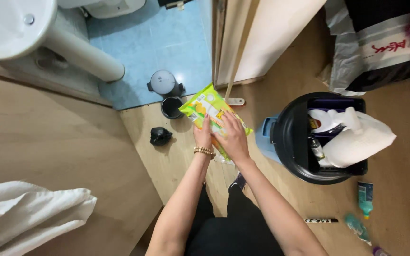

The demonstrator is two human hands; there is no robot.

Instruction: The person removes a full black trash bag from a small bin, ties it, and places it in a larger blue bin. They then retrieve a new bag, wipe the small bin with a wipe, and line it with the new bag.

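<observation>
A yellow-green plastic packet [205, 107] is held up in front of me over the wooden floor. My left hand [203, 136], with a beaded bracelet on the wrist, grips its lower edge. My right hand [232, 136] lies over the packet's right side with fingers spread on it. Both arms reach forward from the bottom of the view.
A black bin [285, 142] at right holds a white bottle [326, 118], a paper roll [357, 140] and a small spray bottle. A small pedal bin [164, 85], its inner bucket [171, 107] and a black bag [160, 136] lie ahead. Sink pedestal [81, 54] at left, bottles [365, 199] at lower right.
</observation>
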